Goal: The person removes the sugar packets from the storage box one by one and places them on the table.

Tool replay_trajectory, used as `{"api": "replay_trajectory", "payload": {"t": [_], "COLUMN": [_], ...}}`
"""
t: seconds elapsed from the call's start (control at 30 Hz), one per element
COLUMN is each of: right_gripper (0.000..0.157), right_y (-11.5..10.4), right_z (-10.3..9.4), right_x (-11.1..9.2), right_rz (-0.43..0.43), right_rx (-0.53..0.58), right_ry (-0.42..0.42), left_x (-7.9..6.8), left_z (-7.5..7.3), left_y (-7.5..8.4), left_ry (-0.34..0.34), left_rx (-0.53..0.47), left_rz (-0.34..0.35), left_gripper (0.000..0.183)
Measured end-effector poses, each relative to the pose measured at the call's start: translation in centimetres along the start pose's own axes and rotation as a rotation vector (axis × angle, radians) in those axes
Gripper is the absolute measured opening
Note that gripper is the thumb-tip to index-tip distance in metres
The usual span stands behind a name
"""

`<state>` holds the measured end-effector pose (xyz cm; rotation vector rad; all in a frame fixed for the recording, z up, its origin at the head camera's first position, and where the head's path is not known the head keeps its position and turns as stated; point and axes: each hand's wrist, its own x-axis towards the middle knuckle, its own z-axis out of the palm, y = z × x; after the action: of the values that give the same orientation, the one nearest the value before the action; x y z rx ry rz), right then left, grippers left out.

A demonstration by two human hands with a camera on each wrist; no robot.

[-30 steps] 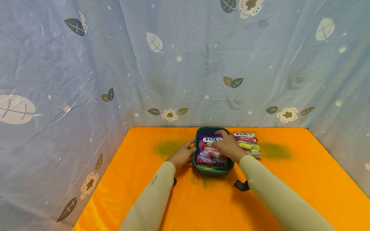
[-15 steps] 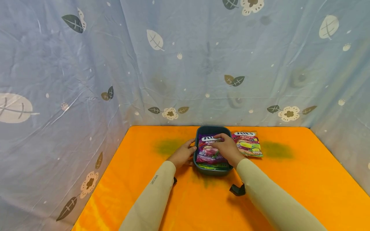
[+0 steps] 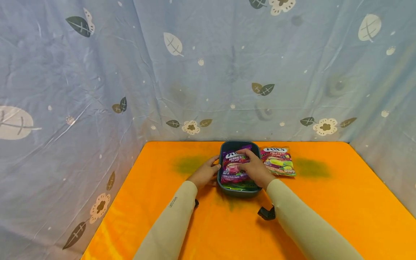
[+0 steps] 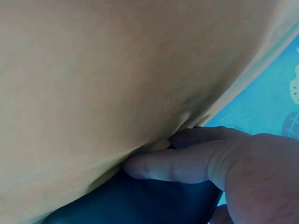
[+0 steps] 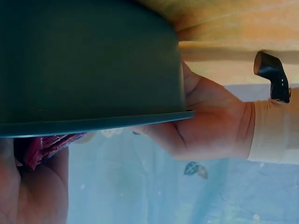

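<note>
A dark teal tub (image 3: 239, 194) stands near the far edge of the orange-covered table. Inside lies a purple candy bag (image 3: 231, 170) marked Berries, its top tilted to the right, above a green packet (image 3: 238, 187). My right hand (image 3: 256, 169) reaches over the tub's right side and pinches the purple bag; in the right wrist view its crinkled edge (image 5: 39, 148) shows between the fingers. My left hand (image 3: 204, 174) grips the tub's left wall, thumb at the rim. In the left wrist view its fingers (image 4: 173, 163) lie against the dark tub.
A red candy bag (image 3: 278, 163) marked Fruits lies right of the tub. Blue leaf-patterned cloth (image 3: 227, 72) hangs close behind the tub and at both sides. A black wrist mount (image 3: 267, 213) hangs below the right sleeve.
My right hand has shifted from the tub's upper right onto the purple bag, which now sits turned, its top leaning right. My left hand stays at the tub.
</note>
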<state>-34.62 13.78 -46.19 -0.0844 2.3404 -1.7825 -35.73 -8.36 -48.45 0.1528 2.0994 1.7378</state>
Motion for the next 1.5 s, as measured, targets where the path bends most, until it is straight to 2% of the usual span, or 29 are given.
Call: {"api": "replay_trajectory", "payload": {"t": [0.2,0.47,0.67,0.8,0.9,1.07,1.23,1.5], "right_gripper": [0.054,0.055,0.057,0.056,0.056,0.058,0.061,0.064], "right_y": [0.1,-0.3,-1.5,-1.7,-1.5,-1.3,-0.9,0.7], "right_z": [-0.1,-0.5,-1.9,-3.2,-4.2,-6.1,-8.4,-12.9], "right_x": [-0.2,-0.2,-0.6,-0.6,-0.7,-0.8,-0.8,-1.6], "right_rz": [-0.031,-0.050,-0.056,-0.026,-0.015,-0.012,-0.032,-0.004], "right_rx": [-0.018,0.055,0.099,0.112,0.171,0.262,0.281,0.299], "right_ry": [0.017,0.014,0.017,0.027,0.017,0.054,0.101,0.137], "left_x": [0.1,-0.1,0.1,0.0,-0.1,0.1,0.1,0.2], "left_z": [0.1,0.2,0.0,-0.1,0.0,0.0,-0.1,-0.2], "left_y": [0.0,0.1,0.2,0.1,0.1,0.1,0.4,0.4], "left_ry": [0.006,0.015,0.012,0.015,0.003,-0.026,-0.019,-0.014], "left_rx": [0.026,0.034,-0.003,-0.008,-0.020,-0.037,-0.024,-0.010], "left_rz": [-0.003,-0.016,-0.015,-0.012,-0.014,-0.011,-0.018,-0.024], "left_gripper": [0.051,0.052,0.052,0.052,0.052,0.054,0.052,0.052]}}
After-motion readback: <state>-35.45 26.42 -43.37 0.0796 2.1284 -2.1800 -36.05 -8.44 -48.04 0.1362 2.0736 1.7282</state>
